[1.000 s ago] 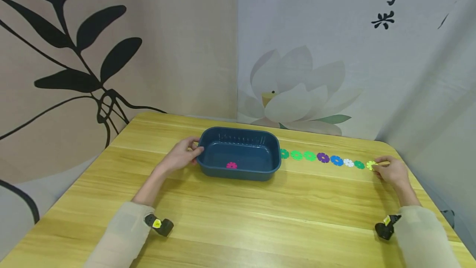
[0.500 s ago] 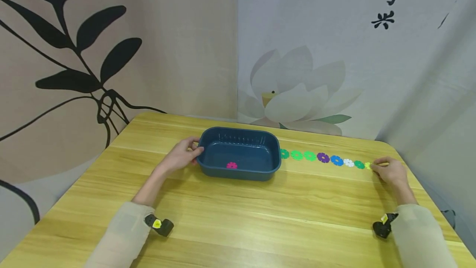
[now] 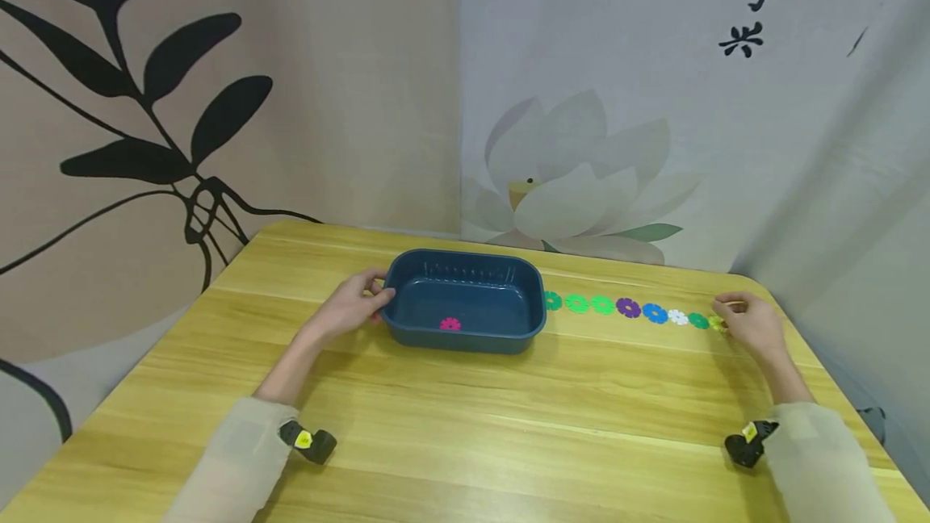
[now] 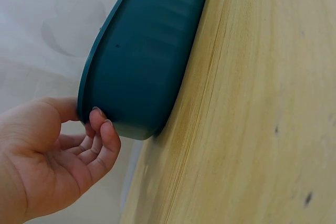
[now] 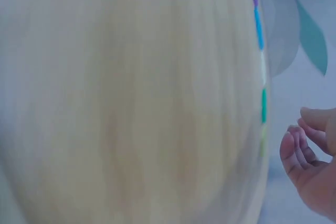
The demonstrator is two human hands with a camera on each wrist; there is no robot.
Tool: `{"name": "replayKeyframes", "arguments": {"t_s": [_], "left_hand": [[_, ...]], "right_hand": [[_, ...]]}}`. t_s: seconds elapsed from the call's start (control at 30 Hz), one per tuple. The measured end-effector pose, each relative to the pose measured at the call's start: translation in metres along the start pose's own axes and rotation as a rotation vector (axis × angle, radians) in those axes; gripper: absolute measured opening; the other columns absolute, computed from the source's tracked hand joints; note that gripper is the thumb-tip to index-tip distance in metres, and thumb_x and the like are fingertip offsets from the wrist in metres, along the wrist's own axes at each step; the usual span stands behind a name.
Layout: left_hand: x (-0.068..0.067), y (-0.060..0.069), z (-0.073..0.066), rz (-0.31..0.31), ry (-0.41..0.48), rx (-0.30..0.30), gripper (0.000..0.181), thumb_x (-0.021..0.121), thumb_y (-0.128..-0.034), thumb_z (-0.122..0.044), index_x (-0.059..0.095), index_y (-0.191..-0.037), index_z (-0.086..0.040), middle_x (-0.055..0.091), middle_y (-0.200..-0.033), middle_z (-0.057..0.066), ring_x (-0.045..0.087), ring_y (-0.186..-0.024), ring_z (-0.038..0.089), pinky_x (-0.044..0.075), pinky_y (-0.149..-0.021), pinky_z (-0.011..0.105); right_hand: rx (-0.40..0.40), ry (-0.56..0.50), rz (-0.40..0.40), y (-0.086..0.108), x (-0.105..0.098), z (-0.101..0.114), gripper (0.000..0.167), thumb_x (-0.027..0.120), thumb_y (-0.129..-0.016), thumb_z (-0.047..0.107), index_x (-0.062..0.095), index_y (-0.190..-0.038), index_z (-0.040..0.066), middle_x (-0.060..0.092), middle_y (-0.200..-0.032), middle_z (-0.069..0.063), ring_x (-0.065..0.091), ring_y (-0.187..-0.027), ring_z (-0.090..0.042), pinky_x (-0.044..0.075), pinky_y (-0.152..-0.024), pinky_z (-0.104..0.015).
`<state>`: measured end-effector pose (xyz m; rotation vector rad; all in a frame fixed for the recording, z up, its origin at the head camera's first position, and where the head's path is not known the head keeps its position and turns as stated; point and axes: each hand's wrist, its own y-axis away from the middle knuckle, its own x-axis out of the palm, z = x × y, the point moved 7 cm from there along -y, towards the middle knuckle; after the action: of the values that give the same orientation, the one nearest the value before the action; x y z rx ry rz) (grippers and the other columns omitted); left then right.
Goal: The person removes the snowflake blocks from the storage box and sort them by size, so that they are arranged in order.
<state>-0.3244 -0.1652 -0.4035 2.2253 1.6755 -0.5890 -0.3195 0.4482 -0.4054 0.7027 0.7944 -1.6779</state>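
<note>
In the head view my left hand point(image 3: 347, 307) grips the left end of a dark blue plastic basin point(image 3: 465, 297), thumb over its rim. The left wrist view shows the fingers curled beneath that rim. A pink flower-shaped disc point(image 3: 450, 324) lies inside the basin. My right hand point(image 3: 754, 328) hovers just above a yellow flower-shaped disc point(image 3: 716, 322), which it partly hides. In the right wrist view the right hand's bent fingers point(image 5: 295, 153) hold nothing. The yellow disc ends a row on the table, beside a dark green disc point(image 3: 699, 320) and a white disc point(image 3: 677, 317).
Leftward the row runs on through a blue disc point(image 3: 655, 313), a purple disc point(image 3: 628, 307) and several green discs point(image 3: 602, 305) up to the basin's right end. Behind the wooden table point(image 3: 508, 426) hangs a printed curtain point(image 3: 363, 103).
My right hand pushed the yellow disc left against the dark green one, let go of it and lifted slightly. The left hand and the basin stayed in place; the head view shifted a little.
</note>
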Motion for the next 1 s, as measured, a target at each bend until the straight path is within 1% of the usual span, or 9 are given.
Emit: {"name": "replayKeyframes", "arguments": {"t_s": [0.2,0.33,0.47,0.57,0.63,0.83,0.9,0.97,1.0], "left_hand": [[0.000,0.001,0.001,-0.004,-0.002,-0.003,0.055,0.054,-0.1058,-0.013,0.033,-0.149,0.012,0.060,-0.107,0.024,0.066,-0.076,0.026,0.056,-0.074,0.041],[0.000,0.001,0.001,-0.003,0.002,-0.005,0.054,0.053,-0.1057,-0.013,0.033,-0.149,0.012,0.060,-0.107,0.024,0.066,-0.077,0.028,0.056,-0.074,0.041],[0.000,0.000,0.001,-0.001,0.003,-0.006,0.054,0.053,-0.1058,-0.012,0.032,-0.149,0.012,0.060,-0.107,0.024,0.066,-0.077,0.029,0.056,-0.074,0.041],[0.000,0.000,0.001,0.002,0.004,-0.007,0.054,0.053,-0.1059,-0.012,0.032,-0.149,0.012,0.059,-0.107,0.024,0.066,-0.077,0.029,0.056,-0.074,0.041],[0.000,0.001,0.001,0.002,0.003,-0.007,0.054,0.053,-0.1059,-0.013,0.032,-0.149,0.012,0.059,-0.107,0.024,0.066,-0.077,0.029,0.056,-0.074,0.041],[0.000,0.001,0.000,-0.001,0.002,-0.003,0.054,0.054,-0.1058,-0.013,0.033,-0.149,0.012,0.060,-0.106,0.024,0.065,-0.077,0.029,0.056,-0.073,0.041],[0.000,0.001,0.000,-0.001,0.003,-0.003,0.054,0.054,-0.1058,-0.013,0.032,-0.149,0.012,0.060,-0.106,0.024,0.065,-0.077,0.029,0.056,-0.073,0.041],[0.000,0.001,0.000,0.000,0.005,-0.003,0.055,0.054,-0.1058,-0.013,0.032,-0.149,0.012,0.059,-0.106,0.024,0.065,-0.077,0.029,0.056,-0.073,0.041],[0.000,0.001,0.000,0.000,0.006,-0.004,0.055,0.054,-0.1058,-0.013,0.032,-0.149,0.012,0.059,-0.106,0.024,0.065,-0.077,0.029,0.056,-0.073,0.041]], "right_hand": [[-0.096,-0.028,0.013,-0.003,0.009,0.041,0.043,0.053,-0.105,0.030,0.060,-0.124,-0.008,0.062,-0.114,-0.032,0.068,-0.074,-0.024,0.052,-0.056,-0.027],[-0.148,-0.053,0.037,-0.004,0.016,0.070,0.044,0.053,-0.105,0.032,0.060,-0.125,-0.007,0.061,-0.111,-0.026,0.068,-0.076,-0.022,0.052,-0.057,-0.027],[-0.200,-0.089,0.076,-0.004,0.025,0.098,0.042,0.055,-0.105,0.029,0.059,-0.126,-0.007,0.060,-0.109,-0.023,0.067,-0.077,-0.021,0.056,-0.062,-0.031],[-0.247,-0.112,0.103,-0.003,0.034,0.119,0.039,0.057,-0.105,0.025,0.059,-0.126,-0.007,0.061,-0.109,-0.023,0.068,-0.079,-0.022,0.058,-0.065,-0.033],[-0.279,-0.126,0.123,-0.002,0.041,0.132,0.036,0.057,-0.105,0.023,0.060,-0.126,-0.006,0.061,-0.109,-0.024,0.068,-0.081,-0.025,0.058,-0.066,-0.033],[-0.335,-0.168,0.191,0.003,0.063,0.171,0.034,0.059,-0.104,0.024,0.060,-0.126,-0.003,0.062,-0.109,-0.021,0.067,-0.085,-0.032,0.058,-0.069,-0.037],[-0.350,-0.177,0.206,0.004,0.071,0.183,0.033,0.060,-0.104,0.024,0.061,-0.126,-0.002,0.063,-0.108,-0.019,0.067,-0.084,-0.032,0.058,-0.070,-0.040],[-0.371,-0.187,0.219,0.006,0.079,0.196,0.031,0.061,-0.103,0.023,0.062,-0.124,0.000,0.063,-0.106,-0.017,0.067,-0.082,-0.028,0.058,-0.071,-0.042],[-0.380,-0.187,0.222,0.006,0.082,0.202,0.030,0.062,-0.103,0.022,0.063,-0.124,0.000,0.064,-0.105,-0.016,0.067,-0.081,-0.027,0.057,-0.070,-0.040]]}}
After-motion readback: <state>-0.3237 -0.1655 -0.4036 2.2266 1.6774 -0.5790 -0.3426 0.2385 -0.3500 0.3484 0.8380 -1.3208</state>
